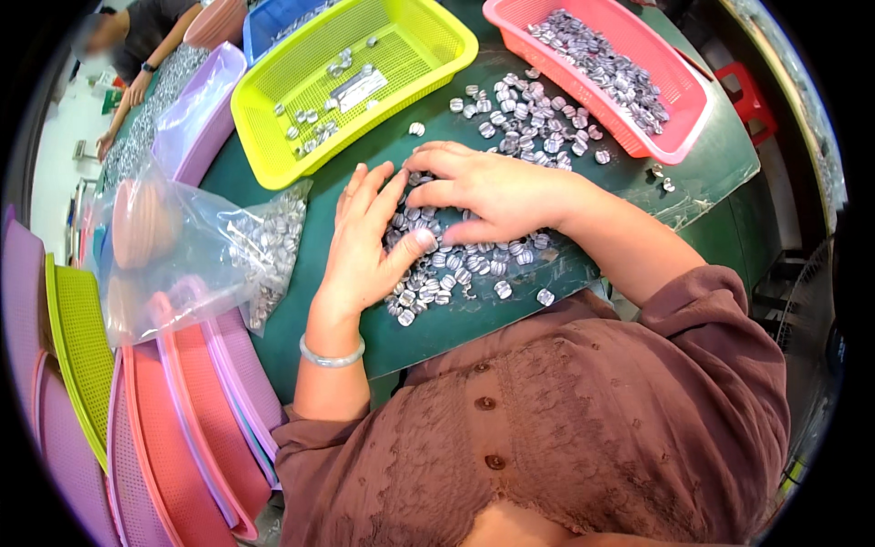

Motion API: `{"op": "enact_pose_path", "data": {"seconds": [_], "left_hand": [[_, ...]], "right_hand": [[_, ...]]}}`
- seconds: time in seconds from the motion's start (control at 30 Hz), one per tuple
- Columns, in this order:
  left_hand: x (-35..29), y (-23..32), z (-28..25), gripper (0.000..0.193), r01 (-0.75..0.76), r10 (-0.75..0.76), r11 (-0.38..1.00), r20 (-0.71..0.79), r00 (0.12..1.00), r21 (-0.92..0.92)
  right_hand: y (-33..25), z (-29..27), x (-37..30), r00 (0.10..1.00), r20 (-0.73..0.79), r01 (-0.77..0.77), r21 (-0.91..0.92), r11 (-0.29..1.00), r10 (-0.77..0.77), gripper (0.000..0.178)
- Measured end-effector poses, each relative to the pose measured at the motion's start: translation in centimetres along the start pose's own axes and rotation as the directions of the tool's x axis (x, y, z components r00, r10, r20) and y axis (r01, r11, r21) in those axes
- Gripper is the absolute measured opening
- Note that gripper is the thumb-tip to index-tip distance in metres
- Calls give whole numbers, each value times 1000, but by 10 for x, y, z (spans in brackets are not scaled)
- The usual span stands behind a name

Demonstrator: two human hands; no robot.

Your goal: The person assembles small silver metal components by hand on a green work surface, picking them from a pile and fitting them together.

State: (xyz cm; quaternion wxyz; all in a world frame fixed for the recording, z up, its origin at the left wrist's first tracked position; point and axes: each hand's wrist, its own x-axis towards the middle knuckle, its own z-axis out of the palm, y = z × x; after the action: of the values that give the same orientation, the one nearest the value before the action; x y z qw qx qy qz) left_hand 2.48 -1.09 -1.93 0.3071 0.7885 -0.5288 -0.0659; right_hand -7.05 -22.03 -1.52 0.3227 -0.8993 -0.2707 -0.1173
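Observation:
Small grey ribbed metal pieces (456,269) lie in a loose heap on the green table (283,351) in front of me. At the left of the heap, my left hand (363,242) rests with its fingers stretched forward and its thumb out over the pieces. From the right comes my right hand (497,193), palm down over the heap, fingers apart and slightly bent. Its fingertips are close to those of my left hand, and I see nothing gripped in either. Farther off, a second heap of the same pieces (524,118) spreads toward a pink basket.
A yellow-green basket (365,129) holds a few pieces; the pink basket (688,128) holds many. At left lie a clear plastic bag (273,242) of pieces and a purple basket (196,150). Stacked baskets (182,428) stand lower left. Another person (150,41) works at far left.

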Motion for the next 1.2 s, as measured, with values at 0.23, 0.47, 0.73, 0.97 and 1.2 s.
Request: {"op": "enact_pose_path", "data": {"seconds": [0.23,0.47,0.73,0.97,1.2], "left_hand": [[-5,12,-14,87,12,-17,992,34,999,127],[-32,34,-4,119,60,-133,954,236,963,292],[-22,44,14,115,30,-86,958,184,979,285],[-20,42,22,102,0,-18,974,80,997,225],[-21,36,25,69,-78,94,980,-81,992,181]], "right_hand": [[-5,-43,-19,950,0,-291,-358,887,311,79],[20,-33,-46,795,-124,-579,-448,681,594,82],[-21,-12,-24,948,112,-225,-429,875,299,92],[-25,-9,-25,962,68,-202,-481,853,266,84],[-22,-4,-24,979,-10,-187,-434,881,203,62]]}}
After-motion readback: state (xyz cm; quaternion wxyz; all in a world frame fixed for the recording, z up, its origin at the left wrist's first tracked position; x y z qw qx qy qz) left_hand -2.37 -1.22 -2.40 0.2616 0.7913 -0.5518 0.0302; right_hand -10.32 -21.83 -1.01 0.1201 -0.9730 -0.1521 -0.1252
